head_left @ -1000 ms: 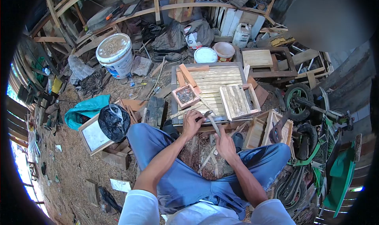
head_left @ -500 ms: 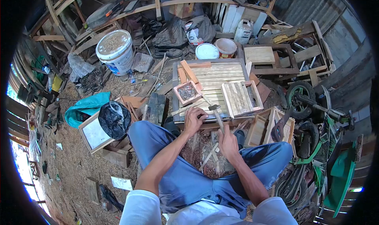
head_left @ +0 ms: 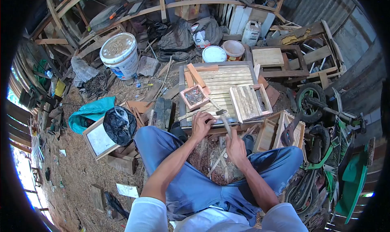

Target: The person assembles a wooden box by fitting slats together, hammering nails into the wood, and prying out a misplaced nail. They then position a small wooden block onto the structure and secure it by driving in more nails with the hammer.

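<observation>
My right hand (head_left: 236, 148) is wrapped round the handle of a hammer (head_left: 226, 125), whose head lies over the front edge of a slatted wooden board (head_left: 217, 79). My left hand (head_left: 202, 124) is at that same edge, just left of the hammer head. Its fingers are closed in a pinch, and what they hold is too small to make out. A thin wooden strip (head_left: 189, 115) lies by the left hand. Beyond it stands a small wooden box (head_left: 187, 98) with dark bits, perhaps nails, inside. On the board's right side rests a slatted wooden frame (head_left: 247, 104).
Reddish wood pieces (head_left: 195, 73) lie on the board's far left. Wooden crates (head_left: 268, 136) sit beside my right knee, near a small green bike (head_left: 325, 150). At left are a black plastic bag (head_left: 120, 125) and a teal sack (head_left: 87, 116). Buckets (head_left: 119, 55) stand farther back.
The view has shifted slightly, so everything sits a little to the right. Both hands and the hammer keep nearly the same places over the board's edge.
</observation>
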The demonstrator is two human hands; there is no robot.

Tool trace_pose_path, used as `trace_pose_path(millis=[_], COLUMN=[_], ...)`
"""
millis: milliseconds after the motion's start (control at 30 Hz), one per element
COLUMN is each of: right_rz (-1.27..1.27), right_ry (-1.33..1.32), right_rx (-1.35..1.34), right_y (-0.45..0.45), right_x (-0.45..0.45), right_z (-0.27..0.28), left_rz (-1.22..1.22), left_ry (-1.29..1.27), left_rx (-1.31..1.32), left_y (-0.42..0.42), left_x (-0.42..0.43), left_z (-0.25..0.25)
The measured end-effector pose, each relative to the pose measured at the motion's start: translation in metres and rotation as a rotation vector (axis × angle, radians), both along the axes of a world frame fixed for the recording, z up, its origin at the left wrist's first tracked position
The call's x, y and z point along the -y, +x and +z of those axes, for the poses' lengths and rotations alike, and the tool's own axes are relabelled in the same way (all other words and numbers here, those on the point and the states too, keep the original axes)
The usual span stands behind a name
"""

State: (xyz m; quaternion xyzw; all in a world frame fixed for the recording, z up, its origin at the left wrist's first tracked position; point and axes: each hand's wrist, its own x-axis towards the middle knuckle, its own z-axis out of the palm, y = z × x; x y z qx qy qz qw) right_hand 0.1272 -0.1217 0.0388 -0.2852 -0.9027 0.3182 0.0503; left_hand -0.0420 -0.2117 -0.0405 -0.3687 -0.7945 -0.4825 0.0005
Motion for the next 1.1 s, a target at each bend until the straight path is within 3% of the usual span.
trace_pose_path(millis=[467, 567, 667, 800, 933, 1100], right_rz=[0.023, -0.007, 0.058, -0.025, 0.057, -0.108], right_ry=[-0.023, -0.042, -0.014, -0.056, -0.010, -0.163], right_rx=[0.094, -0.030, 0.086, -0.067, 0.115, -0.274], right_y=[-0.002, 0.002, 0.003, 0.002, 0.003, 0.003], right_x=[-0.001, 0.003, -0.004, 0.003, -0.009, -0.020], right_z=[0.008, 0.000, 0.001, 0.011, 0.004, 0.014], left_rz=[0.008, 0.011, 0.000, -0.014, 0.002, -0.071], left_ry=[0.006, -0.008, -0.009, -0.009, -0.004, 0.063], left_rx=[-0.048, -0.039, -0.036, 0.014, -0.017, -0.007], left_y=[0.001, 0.001, -0.003, 0.001, -0.003, 0.003], left_x=[-0.001, 0.000, -0.001, 0.001, -0.001, -0.003], left_z=[0.003, 0.002, 0.001, 0.002, 0.003, 0.013])
